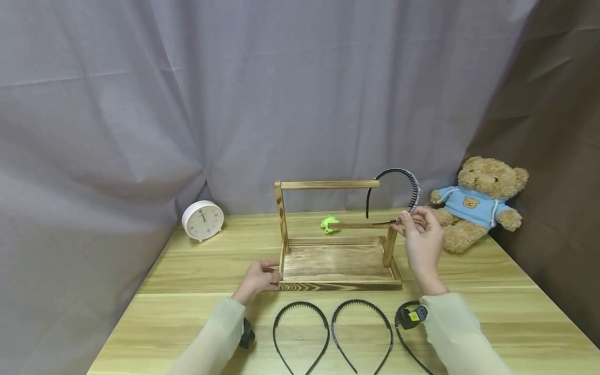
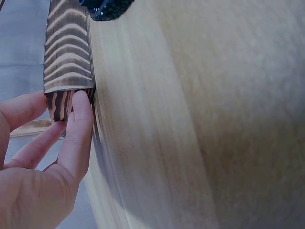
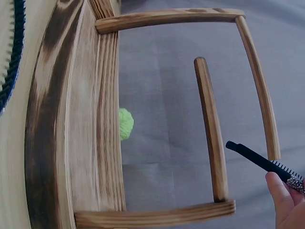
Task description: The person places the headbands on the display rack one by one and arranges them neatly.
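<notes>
A wooden rack (image 1: 342,287) with a tray base and two bars at different heights stands mid-table. My left hand (image 1: 258,277) grips the tray's front left corner; in the left wrist view, thumb and fingers (image 2: 82,129) lie about the striped wood (image 2: 69,52). My right hand (image 1: 425,245) pinches a black toothed headband (image 1: 415,190) with glittery trim, held up at the upper bar's free right end. In the right wrist view its black tip (image 3: 243,149) lies between the two bars. Whether the headband loops round the upper bar I cannot tell.
Three more headbands, left (image 1: 300,303), middle (image 1: 358,301) and right (image 1: 398,325), lie in front of the rack, the right one partly under my wrist. A green fuzzy thing (image 1: 330,220) sits behind it. A white clock (image 1: 203,221) and teddy bear (image 1: 475,203) flank it.
</notes>
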`<control>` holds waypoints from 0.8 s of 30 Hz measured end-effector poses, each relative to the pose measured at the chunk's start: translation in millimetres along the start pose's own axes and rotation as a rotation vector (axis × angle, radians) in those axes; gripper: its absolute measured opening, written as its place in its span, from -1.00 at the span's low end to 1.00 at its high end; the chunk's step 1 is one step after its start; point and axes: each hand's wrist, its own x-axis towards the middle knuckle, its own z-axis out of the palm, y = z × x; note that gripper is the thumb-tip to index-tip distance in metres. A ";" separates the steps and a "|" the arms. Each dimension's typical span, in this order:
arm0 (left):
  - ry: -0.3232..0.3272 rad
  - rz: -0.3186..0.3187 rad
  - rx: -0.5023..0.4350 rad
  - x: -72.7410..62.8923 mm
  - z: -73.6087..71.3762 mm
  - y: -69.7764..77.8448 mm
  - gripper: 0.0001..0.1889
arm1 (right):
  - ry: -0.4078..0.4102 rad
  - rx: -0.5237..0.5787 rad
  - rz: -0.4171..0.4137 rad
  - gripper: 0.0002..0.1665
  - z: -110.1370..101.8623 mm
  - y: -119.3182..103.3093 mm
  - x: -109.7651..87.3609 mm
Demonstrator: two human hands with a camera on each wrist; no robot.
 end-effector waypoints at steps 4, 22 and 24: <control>0.000 0.007 -0.003 1.1 0.5 0.4 -0.49 | -0.001 -0.006 -0.010 -0.92 6.5 1.2 -2.5; -0.014 0.005 -0.006 -3.3 -0.9 2.2 -0.50 | 0.001 0.019 0.030 -0.89 25.5 12.9 -10.2; -0.009 -0.001 -0.016 -2.5 -0.1 1.5 -0.49 | 0.003 0.015 0.024 -0.87 26.2 14.5 -11.1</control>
